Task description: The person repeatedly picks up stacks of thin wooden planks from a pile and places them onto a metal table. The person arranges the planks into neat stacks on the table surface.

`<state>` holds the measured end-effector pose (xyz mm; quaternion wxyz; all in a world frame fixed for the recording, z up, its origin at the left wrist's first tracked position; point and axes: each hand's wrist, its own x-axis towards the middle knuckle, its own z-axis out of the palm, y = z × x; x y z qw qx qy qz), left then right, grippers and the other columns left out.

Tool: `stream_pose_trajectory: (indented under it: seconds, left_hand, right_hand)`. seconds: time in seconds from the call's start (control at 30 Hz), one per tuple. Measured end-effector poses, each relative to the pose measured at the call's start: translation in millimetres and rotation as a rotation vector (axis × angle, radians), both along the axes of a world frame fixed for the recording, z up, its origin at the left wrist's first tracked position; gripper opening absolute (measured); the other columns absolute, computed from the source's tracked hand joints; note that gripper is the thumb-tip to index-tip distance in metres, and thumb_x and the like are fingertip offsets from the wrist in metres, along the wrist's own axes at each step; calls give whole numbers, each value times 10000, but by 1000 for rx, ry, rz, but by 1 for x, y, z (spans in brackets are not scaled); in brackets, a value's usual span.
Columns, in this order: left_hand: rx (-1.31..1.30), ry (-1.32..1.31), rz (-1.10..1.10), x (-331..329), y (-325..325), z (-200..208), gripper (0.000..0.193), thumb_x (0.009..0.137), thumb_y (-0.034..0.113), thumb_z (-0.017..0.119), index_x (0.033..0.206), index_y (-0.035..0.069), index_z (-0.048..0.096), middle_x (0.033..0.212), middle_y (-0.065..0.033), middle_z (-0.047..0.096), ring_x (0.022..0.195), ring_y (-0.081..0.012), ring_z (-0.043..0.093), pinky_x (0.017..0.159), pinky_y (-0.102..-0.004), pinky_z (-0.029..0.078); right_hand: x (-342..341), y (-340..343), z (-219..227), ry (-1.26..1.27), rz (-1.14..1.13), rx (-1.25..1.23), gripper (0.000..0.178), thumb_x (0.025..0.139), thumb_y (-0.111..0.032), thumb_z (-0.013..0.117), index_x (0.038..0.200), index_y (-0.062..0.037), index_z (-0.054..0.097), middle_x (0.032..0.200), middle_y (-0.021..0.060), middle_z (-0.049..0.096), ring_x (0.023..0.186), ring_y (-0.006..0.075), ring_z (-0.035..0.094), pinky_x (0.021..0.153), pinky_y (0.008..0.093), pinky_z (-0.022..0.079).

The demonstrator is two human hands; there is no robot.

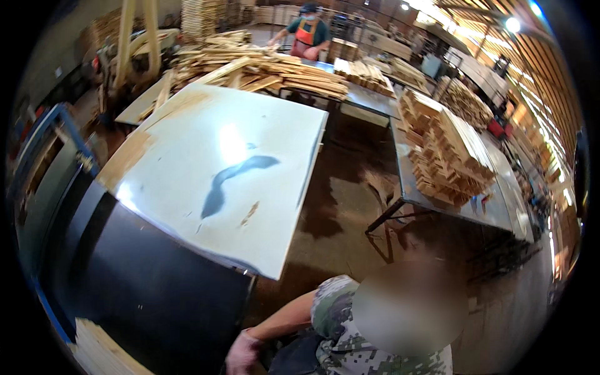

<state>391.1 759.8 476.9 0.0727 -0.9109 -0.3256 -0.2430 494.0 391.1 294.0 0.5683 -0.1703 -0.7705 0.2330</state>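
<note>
Neither my left hand nor my right hand shows. Close by at the lower edge is a co-worker in a camouflage-patterned shirt point(340, 309), one arm reaching down to the left. That person's pale-gloved hand point(242, 353) is at the bottom edge beside a dark tabletop point(150, 281); its fingers are cut off by the frame. Pale wooden boards point(103, 350) stick up at the lower left, their lower ends out of view. Beyond the dark top lies a large glossy white panel surface point(187, 156) with a grey smear and brown worn patches.
Loose wooden strips point(262, 69) are heaped behind the white surface. On the right, a metal table point(406, 178) carries stacked notched wood pieces point(447, 153). Another person in an orange apron point(305, 34) stands at the back. A blue metal frame point(69, 128) rises at left.
</note>
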Motion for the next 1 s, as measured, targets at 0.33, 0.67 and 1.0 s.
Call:
stream_pose_trajectory:
  seconds: [0.33, 0.67, 1.0]
  left_hand:
    - [-1449, 589, -924, 214, -389, -77, 553, 959, 265, 703, 1396, -47, 570, 1351, -195, 637, 1258, -316, 588, 1103, -424, 459]
    - [-1563, 1151, -1065, 314, -593, -165, 382, 1035, 176, 652, 1350, -40, 662, 1293, -122, 719, 1224, -209, 647, 1093, -316, 477]
    - [-1456, 1194, -1052, 433, -648, -218, 448, 1021, 241, 656, 1369, -40, 650, 1356, -143, 694, 1282, -223, 614, 1123, -334, 458]
  right_hand:
    - [59, -343, -152, 673, -1215, -1760, 606, 858, -452, 635, 1233, 16, 721, 1224, 259, 722, 1153, 399, 684, 983, 490, 520]
    - [-21, -495, -246, 1544, -1429, -1763, 577, 934, -535, 658, 1170, -19, 763, 1163, 161, 751, 1036, 329, 684, 943, 458, 507]
    - [-9, -526, -291, 2215, -1171, -1475, 563, 912, -494, 739, 1227, -27, 735, 1141, 92, 726, 982, 241, 662, 844, 422, 536]
